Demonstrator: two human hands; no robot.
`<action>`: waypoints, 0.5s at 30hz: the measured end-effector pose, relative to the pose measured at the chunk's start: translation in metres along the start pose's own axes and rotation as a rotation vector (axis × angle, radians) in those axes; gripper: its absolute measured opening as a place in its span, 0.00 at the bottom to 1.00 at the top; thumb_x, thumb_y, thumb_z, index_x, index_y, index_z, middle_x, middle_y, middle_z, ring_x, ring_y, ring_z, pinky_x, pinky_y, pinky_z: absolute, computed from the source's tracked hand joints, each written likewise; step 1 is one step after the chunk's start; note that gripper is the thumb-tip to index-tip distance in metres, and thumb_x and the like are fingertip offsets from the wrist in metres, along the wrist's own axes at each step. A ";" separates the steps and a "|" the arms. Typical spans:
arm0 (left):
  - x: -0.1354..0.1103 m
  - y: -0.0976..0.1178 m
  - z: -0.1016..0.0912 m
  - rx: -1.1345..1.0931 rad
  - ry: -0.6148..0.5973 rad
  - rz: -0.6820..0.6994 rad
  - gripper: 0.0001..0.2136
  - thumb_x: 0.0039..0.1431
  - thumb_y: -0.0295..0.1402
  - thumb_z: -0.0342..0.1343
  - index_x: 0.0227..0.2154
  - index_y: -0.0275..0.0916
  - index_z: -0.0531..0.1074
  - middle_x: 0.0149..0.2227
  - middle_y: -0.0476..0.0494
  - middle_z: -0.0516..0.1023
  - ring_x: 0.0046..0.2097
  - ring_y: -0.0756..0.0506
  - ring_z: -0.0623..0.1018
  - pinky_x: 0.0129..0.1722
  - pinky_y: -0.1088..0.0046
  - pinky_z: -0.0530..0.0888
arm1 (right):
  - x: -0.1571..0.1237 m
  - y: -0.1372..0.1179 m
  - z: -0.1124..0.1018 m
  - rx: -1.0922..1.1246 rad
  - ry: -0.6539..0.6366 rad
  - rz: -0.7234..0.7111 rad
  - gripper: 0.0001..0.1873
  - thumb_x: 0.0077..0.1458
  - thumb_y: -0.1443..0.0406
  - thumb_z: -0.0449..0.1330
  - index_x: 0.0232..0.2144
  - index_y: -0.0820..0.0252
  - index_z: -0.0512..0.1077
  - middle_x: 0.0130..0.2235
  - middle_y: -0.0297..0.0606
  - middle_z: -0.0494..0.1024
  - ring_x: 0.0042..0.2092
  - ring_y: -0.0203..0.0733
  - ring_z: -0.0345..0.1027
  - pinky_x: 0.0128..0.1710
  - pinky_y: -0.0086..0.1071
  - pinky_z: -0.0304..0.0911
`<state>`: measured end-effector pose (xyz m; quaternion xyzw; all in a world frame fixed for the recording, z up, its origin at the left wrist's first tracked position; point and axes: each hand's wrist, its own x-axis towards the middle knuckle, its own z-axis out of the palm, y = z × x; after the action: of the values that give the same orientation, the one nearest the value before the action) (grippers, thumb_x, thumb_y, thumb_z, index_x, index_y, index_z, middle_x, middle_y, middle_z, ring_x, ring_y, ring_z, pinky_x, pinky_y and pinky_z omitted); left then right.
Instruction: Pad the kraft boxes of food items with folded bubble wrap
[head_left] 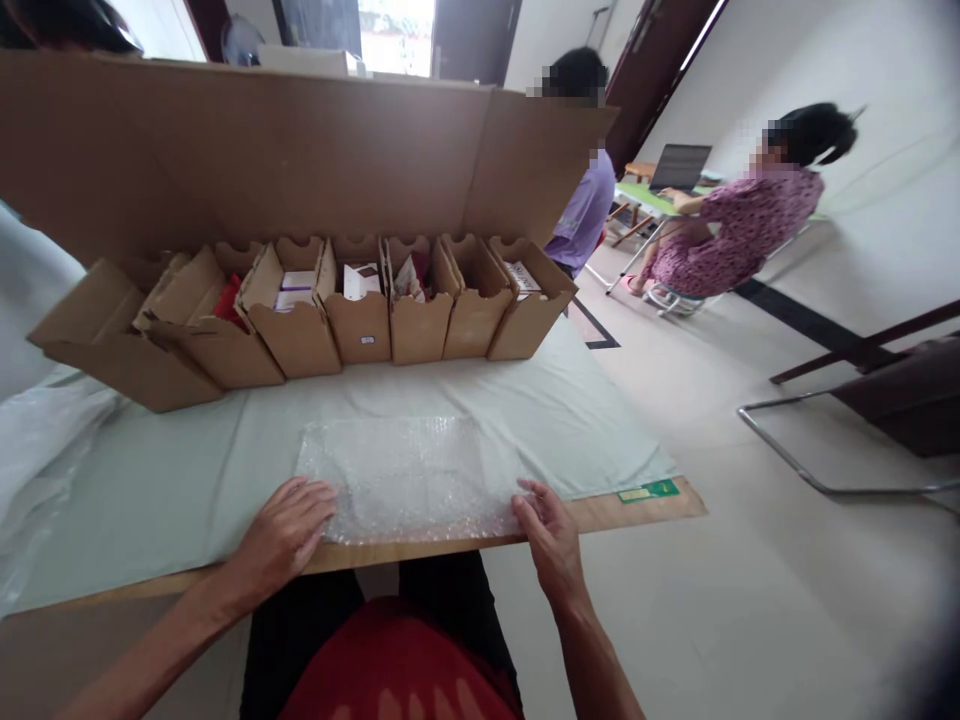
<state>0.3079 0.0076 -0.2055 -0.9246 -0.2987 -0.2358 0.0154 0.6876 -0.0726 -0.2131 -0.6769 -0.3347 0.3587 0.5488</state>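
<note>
A sheet of clear bubble wrap (409, 475) lies flat on the pale green table cover (187, 480), near the table's front edge. My left hand (285, 535) rests flat on the sheet's near left corner, fingers spread. At the near right corner my right hand (551, 535) touches the sheet's edge with its fingertips curled on it; whether it pinches the wrap is unclear.
A row of several open cardboard bins (360, 310) with small boxes inside stands behind the sheet, backed by a tall cardboard wall (300, 150). Plastic film (37, 450) lies at the left. Two people sit at the back right by a laptop (679, 165). A metal chair frame (825, 470) stands at the right.
</note>
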 end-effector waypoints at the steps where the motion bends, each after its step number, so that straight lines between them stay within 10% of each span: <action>1: -0.001 -0.002 0.000 -0.013 0.004 0.002 0.12 0.62 0.20 0.49 0.41 0.40 0.75 0.47 0.42 0.84 0.51 0.43 0.81 0.57 0.59 0.72 | 0.002 0.000 -0.005 0.014 -0.014 0.013 0.31 0.49 0.46 0.69 0.48 0.60 0.74 0.27 0.32 0.73 0.29 0.38 0.66 0.28 0.31 0.64; 8: -0.012 -0.019 -0.007 -0.125 -0.087 -0.076 0.12 0.65 0.26 0.49 0.41 0.41 0.77 0.48 0.42 0.84 0.50 0.43 0.82 0.54 0.62 0.75 | 0.022 -0.005 -0.069 -0.096 -0.485 -0.036 0.36 0.59 0.50 0.62 0.65 0.52 0.62 0.51 0.47 0.80 0.48 0.50 0.77 0.44 0.44 0.73; 15: -0.001 -0.022 -0.015 -0.320 -0.237 -0.343 0.12 0.64 0.35 0.50 0.38 0.42 0.78 0.45 0.42 0.85 0.48 0.41 0.83 0.52 0.60 0.76 | 0.043 0.004 -0.061 -0.849 -0.416 -0.648 0.36 0.54 0.68 0.58 0.66 0.53 0.64 0.67 0.47 0.66 0.67 0.57 0.60 0.64 0.57 0.59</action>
<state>0.2886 0.0226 -0.1952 -0.8722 -0.4098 -0.1695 -0.2064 0.7627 -0.0676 -0.2139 -0.6160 -0.7408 0.1317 0.2332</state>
